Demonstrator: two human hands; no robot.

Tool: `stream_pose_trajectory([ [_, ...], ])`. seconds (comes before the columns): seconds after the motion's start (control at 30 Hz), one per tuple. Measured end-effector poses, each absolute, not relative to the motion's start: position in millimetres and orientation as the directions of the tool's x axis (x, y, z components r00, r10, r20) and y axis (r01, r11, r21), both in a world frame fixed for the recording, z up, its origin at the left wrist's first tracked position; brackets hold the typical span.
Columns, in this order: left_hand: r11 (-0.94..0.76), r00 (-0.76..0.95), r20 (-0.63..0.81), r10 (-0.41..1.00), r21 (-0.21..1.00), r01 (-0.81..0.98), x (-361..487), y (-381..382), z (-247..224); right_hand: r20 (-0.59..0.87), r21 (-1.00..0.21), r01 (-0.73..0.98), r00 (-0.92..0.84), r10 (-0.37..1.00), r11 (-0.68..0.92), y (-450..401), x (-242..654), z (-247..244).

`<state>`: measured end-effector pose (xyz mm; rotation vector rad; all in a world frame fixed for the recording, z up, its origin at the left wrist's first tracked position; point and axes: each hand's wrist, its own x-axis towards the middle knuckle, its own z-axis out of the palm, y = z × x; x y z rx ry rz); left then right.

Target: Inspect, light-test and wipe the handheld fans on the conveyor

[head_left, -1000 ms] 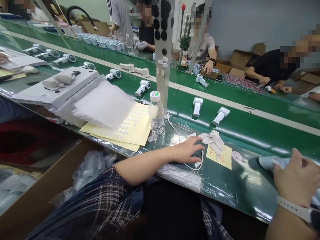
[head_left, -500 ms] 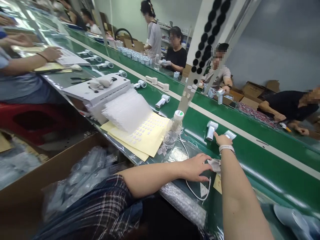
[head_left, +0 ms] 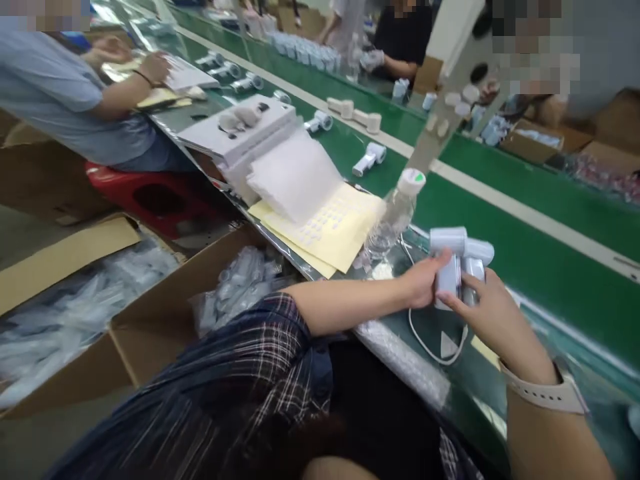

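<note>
My left hand (head_left: pixel 423 283) is closed around the handle of a pale blue T-shaped device (head_left: pixel 449 240), its thumb on the front of the handle. Beside it, my right hand (head_left: pixel 493 303), with a pale watch band on the wrist, grips a second pale blue device (head_left: pixel 479 251). The two devices stand close together, heads away from me, and one right fingertip reaches the first device's handle. Below them a white cable (head_left: pixel 425 347) curves over the table edge area. To the left are a clear bottle (head_left: pixel 400 207) with a white cap and yellow sticker sheets (head_left: pixel 345 233).
White foam sheets (head_left: pixel 295 173) lie by a white box (head_left: pixel 240 130). More devices (head_left: pixel 370 159) lie on the green belt (head_left: pixel 525 247). A slanted post (head_left: pixel 445 100) rises behind the bottle. Cardboard boxes (head_left: pixel 120 333) with bagged parts are at lower left. A person in blue (head_left: pixel 50 80) sits left; others work across the belt.
My right hand has come back from the belt with a device. My left hand, earlier open over the table, now grips one too. The view has shifted, moving the scene rightward.
</note>
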<state>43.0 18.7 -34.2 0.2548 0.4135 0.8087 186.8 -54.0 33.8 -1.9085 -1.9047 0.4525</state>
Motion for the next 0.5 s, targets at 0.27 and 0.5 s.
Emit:
stream_pose_trajectory([
  [0.27, 0.778, 0.861, -0.147, 0.486, 0.522, -0.35, 17, 6, -9, 0.02, -0.529, 0.773, 0.424, 0.905, -0.35, -133, 168, -7],
  [0.5, 0.591, 0.766, 0.014, 0.643, 0.626, -0.508, 5, 8, 8, -0.195, -0.867, 0.421, 0.207, 0.959, -0.267, -155, 124, -13],
])
